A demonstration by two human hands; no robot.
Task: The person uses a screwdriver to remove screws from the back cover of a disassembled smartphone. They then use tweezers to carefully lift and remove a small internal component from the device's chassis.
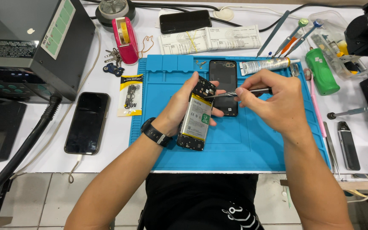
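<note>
My left hand (179,107) holds an opened phone (197,118) above the blue work mat (243,145), its silver battery and dark circuit board facing up. My right hand (273,101) grips metal tweezers (231,93), whose tips touch the upper part of the phone's board. The phone's black back cover (225,74) lies flat on the mat just behind both hands. A black watch sits on my left wrist.
A black phone (87,122) on a cable lies left of the mat beside a yellow parts bag (130,94). A pink tape dispenser (124,39), keys, papers, another phone (185,21), a glue tube (265,64), a green bottle (322,70) and several tools ring the mat.
</note>
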